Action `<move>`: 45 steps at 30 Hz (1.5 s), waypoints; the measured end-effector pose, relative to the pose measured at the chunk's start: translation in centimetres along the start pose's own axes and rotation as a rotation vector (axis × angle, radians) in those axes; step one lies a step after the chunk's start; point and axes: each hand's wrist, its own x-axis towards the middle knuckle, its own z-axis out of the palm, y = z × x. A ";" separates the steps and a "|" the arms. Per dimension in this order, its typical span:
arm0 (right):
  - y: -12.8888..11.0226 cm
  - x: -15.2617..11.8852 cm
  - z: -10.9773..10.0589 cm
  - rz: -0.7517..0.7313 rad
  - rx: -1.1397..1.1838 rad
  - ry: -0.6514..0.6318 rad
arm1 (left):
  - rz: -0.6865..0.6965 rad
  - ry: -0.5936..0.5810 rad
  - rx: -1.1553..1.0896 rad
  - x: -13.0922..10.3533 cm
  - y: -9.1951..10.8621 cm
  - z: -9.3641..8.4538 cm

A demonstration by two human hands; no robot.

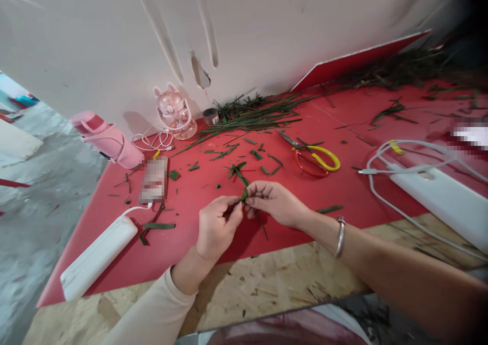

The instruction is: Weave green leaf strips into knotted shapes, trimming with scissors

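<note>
Pinching a green leaf piece (244, 193) in both hands, low over the red counter (171, 251), near its front edge. Grip narrow on each side: left hand (218, 225) with thumb and fingertips bunched at the near end, right hand (277, 202) with thumb and fingers at the right. Close around, scattered leaf scraps (256, 155). Farther away, just right of centre, scissors (297, 146) with one red and one yellow handle loop. Behind, long green strips (247, 121) beside a small round tin (211, 116). Off to the left, a pink bottle (109, 140) and a white block (99, 257).
</note>
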 end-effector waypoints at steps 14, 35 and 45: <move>0.0 -0.8 -0.1 -0.529 -0.824 0.012 | -0.764 -0.093 -0.943 0.6 -0.5 0.6; 0.3 -0.1 -0.1 -0.250 -0.460 0.082 | -0.339 -0.104 -0.402 0.5 -0.3 0.6; 0.1 -0.6 -1.3 -0.633 -0.887 -0.042 | -0.714 -0.173 -0.868 0.8 -0.4 0.2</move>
